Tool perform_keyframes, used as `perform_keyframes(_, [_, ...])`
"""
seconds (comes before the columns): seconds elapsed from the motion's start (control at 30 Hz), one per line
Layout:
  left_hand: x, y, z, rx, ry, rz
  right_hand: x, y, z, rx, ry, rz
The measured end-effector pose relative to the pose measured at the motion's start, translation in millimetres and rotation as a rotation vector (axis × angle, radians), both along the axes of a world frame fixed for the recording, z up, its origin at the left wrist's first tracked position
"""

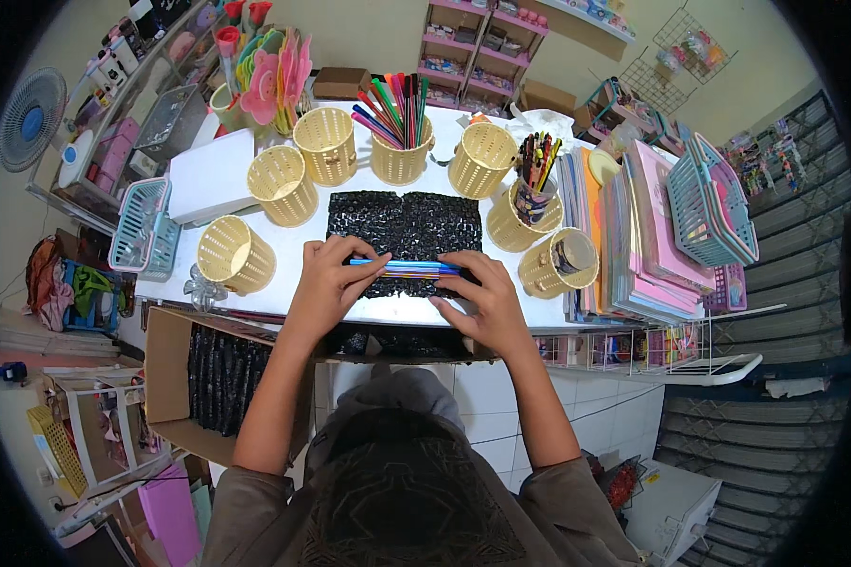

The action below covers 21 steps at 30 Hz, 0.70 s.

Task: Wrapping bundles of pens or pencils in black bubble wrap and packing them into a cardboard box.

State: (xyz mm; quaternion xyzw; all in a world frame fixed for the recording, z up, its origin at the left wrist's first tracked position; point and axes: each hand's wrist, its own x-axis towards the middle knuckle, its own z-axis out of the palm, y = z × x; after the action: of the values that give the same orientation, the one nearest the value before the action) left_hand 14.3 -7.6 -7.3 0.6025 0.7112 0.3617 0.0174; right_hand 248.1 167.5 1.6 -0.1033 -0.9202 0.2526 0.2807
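A small bundle of blue and other coloured felt-tip pens (pixel 413 268) lies crosswise between my two hands, over a sheet of black bubble wrap (pixel 405 223). My left hand (pixel 330 287) pinches the left end of the bundle between thumb and fingertips. At the right end, my right hand (pixel 488 298) has its fingers on the pens, with the thumb lower, near the wrap's front edge. Behind the wrap, a cream woven plastic basket (pixel 399 164) holds many coloured pens standing upright. To the right, another such basket (pixel 508 225) carries a patterned cup of pens (pixel 535 191).
More cream baskets (pixel 236 254) curve around the wrap on the white table (pixel 305 244). Stacked paper and folders (pixel 631 241) stand at the right under a blue basket (pixel 709 205). A cardboard box (pixel 167 375) of black wrap sits below the table's left front edge.
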Motion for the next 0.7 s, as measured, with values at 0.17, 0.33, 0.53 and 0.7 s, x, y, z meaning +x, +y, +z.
perform_keyframes(0.17, [-1,-1,-1,-0.007,-0.018,-0.004,-4,1,1,0.182,-0.030,0.054])
perform_keyframes(0.33, [-1,1,1,-0.004,-0.006,-0.001,-7,3,4,0.097,-0.044,0.041])
perform_keyframes(0.53, [-3,1,-2,-0.023,-0.033,-0.001,-11,5,2,0.090,-0.043,0.005])
perform_keyframes(0.7, [-2,-1,3,-0.041,-0.010,-0.008,-14,7,-5,-0.005,-0.044,-0.035])
